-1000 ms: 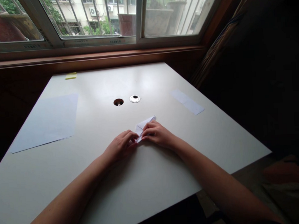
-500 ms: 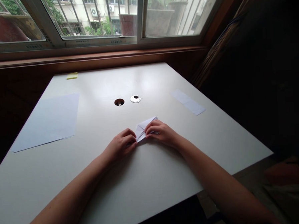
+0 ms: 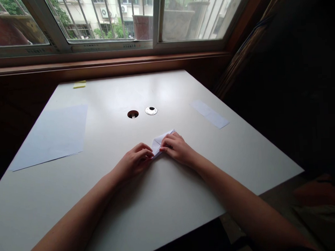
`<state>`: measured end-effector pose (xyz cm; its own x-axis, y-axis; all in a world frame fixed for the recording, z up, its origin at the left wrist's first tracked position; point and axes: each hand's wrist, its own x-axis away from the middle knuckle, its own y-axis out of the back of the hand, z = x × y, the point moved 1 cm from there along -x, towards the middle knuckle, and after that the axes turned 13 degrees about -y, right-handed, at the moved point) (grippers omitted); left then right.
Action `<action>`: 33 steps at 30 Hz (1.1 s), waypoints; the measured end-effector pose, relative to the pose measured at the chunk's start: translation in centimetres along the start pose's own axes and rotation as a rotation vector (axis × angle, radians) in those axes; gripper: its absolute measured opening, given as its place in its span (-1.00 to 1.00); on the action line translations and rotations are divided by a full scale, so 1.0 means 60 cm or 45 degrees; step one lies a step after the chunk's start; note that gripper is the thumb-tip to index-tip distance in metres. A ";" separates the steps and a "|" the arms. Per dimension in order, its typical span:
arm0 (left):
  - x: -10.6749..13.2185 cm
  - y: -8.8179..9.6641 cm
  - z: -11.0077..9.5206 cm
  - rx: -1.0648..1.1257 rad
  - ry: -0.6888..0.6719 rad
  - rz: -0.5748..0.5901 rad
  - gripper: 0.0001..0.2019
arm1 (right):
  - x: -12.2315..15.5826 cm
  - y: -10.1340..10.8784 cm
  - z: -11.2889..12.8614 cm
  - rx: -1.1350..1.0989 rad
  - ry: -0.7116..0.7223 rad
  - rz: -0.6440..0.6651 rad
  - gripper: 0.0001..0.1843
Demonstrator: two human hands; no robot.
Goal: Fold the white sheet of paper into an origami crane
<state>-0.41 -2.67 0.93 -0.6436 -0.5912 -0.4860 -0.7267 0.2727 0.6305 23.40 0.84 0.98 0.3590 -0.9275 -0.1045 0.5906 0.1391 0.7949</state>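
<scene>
A folded piece of white paper (image 3: 157, 141) lies near the middle of the white table (image 3: 160, 200), with slanting creases and layered edges. My left hand (image 3: 137, 157) pinches its lower left corner, fingers curled. Over its right part, my right hand (image 3: 175, 147) is closed, with thumb and fingertips pressing the paper near its lower edge. The right end of the paper is mostly hidden under that hand.
Large white sheets (image 3: 50, 137) lie at the left. A narrow creased paper strip (image 3: 210, 114) rests at the right. Farther back are a round cable hole (image 3: 133, 114), its metal cover ring (image 3: 151, 110) and a yellow sticky-note pad (image 3: 79, 84). A window (image 3: 100, 20) stands beyond.
My right hand has shifted slightly left along the paper, its thumb now at the lower edge. The left hand stays at the corner. The whole view has moved a little.
</scene>
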 end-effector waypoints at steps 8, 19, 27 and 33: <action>-0.003 -0.004 -0.002 -0.100 0.064 -0.012 -0.92 | 0.000 -0.003 -0.002 0.023 0.000 0.016 -0.86; -0.004 -0.012 -0.003 -0.145 0.165 0.015 -0.94 | 0.005 -0.003 0.005 0.162 0.112 0.003 -0.87; -0.008 -0.006 -0.009 -0.132 0.228 0.005 -0.90 | 0.005 -0.002 0.013 0.209 0.072 0.032 -0.83; -0.006 0.003 -0.001 -0.065 0.188 0.034 -0.87 | 0.004 -0.004 0.016 0.230 0.022 0.040 -0.84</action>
<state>-0.30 -2.47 1.27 -0.6172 -0.6906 -0.3771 -0.6944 0.2528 0.6737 22.66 0.27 1.36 0.3884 -0.9174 -0.0869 0.4398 0.1017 0.8923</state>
